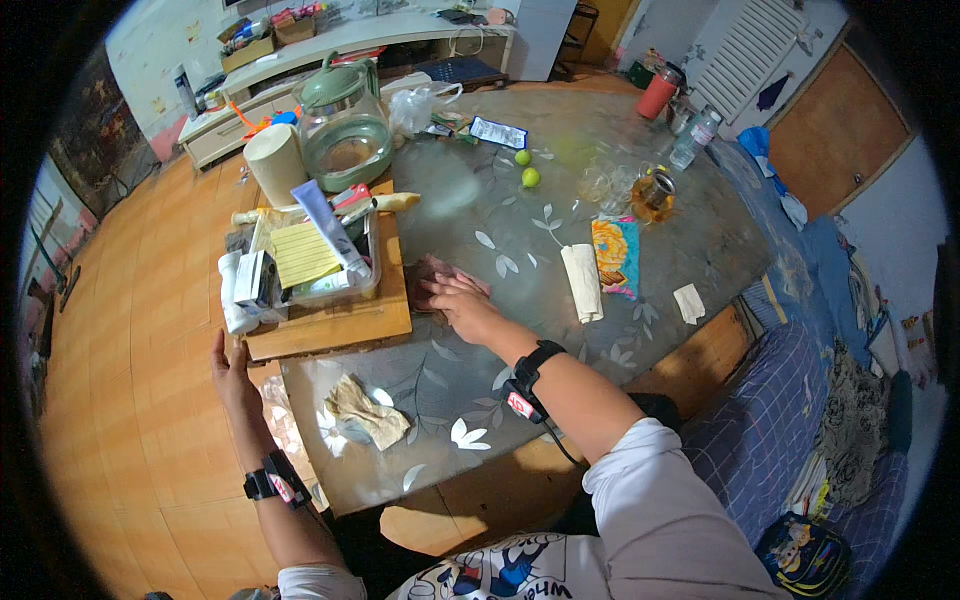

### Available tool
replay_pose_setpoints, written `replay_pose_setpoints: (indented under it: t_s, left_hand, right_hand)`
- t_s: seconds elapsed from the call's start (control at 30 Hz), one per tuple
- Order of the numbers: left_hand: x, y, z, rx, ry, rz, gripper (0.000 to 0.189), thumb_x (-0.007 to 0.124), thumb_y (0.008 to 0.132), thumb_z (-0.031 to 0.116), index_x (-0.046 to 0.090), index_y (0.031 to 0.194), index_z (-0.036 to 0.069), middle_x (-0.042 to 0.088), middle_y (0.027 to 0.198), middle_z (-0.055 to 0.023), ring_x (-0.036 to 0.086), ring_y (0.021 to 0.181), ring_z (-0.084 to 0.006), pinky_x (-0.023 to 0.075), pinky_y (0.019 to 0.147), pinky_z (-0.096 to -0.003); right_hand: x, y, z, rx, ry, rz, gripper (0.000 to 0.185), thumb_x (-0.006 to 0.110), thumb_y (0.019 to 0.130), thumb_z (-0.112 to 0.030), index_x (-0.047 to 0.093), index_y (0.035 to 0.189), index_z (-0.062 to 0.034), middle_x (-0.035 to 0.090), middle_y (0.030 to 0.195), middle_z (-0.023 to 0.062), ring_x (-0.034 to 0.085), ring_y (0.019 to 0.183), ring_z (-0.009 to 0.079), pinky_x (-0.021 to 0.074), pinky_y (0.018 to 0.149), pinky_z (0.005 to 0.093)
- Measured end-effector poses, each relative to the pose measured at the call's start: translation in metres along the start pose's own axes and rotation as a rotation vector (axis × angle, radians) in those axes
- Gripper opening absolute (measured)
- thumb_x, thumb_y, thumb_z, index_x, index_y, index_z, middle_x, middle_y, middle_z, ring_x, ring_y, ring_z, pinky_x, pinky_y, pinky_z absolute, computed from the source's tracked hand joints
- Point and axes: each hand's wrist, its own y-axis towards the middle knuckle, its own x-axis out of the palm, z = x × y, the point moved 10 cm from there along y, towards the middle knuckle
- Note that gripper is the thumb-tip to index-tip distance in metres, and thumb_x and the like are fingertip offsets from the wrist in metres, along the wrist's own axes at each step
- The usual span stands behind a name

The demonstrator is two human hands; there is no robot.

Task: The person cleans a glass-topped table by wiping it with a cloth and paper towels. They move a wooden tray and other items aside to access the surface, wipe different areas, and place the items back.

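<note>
My right hand [465, 306] is spread over a crumpled brown cloth [430, 264], holding it down on the table beside the right edge of a wooden board [330, 339]. At the board's near left corner is my left hand [234, 371], fingers pointing up; whether it grips the edge is hard to see. On the board stands a clear plastic box [373, 274] with a purple tube [327, 221] and a yellow notepad [304, 253]. A white bottle [235, 291] lies beside the box. Nearer me, a beige rag [367, 411] rests crumpled on the table.
A glass kettle [345, 139] and a paper roll [273, 161] stand behind the box. Across the table [465, 367] are two green fruits [530, 177], a folded white cloth [581, 281], a floral pouch [616, 256], a glass teapot [652, 199] and a water bottle [694, 139].
</note>
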Motion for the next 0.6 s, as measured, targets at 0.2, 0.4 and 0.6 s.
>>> replay_pose_setpoints:
  t_s: [0.2,0.4,0.6]
  left_hand:
    - [0.001,0.000,-0.001,0.021,0.026,-0.013,0.045,0.059,0.084,0.010,0.042,0.125,0.001,0.053,0.098,-0.0042,0.049,0.079,-0.0098,0.0410,0.070,-0.0236]
    - [0.002,0.004,-0.004,0.028,-0.069,-0.004,0.047,0.061,0.084,0.011,0.041,0.125,0.000,0.046,0.115,-0.0075,0.050,0.082,-0.0098,0.0422,0.072,-0.0243]
    - [-0.001,0.004,-0.012,-0.032,-0.023,0.001,0.047,0.061,0.084,0.014,0.041,0.124,0.000,0.048,0.113,-0.0080,0.051,0.084,-0.0105,0.0432,0.072,-0.0248]
  right_hand:
    - [-0.006,-0.028,-0.023,0.013,0.025,-0.040,0.022,0.049,0.082,-0.004,0.062,0.099,-0.0103,0.051,0.125,0.0085,0.038,0.124,0.0273,0.0229,0.106,0.0407]
    - [-0.008,-0.061,-0.058,-0.007,0.072,-0.117,0.035,0.048,0.082,0.001,0.062,0.108,-0.0177,0.048,0.129,0.0087,0.035,0.126,0.0274,0.0213,0.106,0.0414]
    - [-0.003,-0.102,-0.081,0.030,0.101,-0.160,0.038,0.047,0.082,0.001,0.062,0.109,-0.0209,0.046,0.132,0.0058,0.033,0.128,0.0265,0.0159,0.108,0.0426]
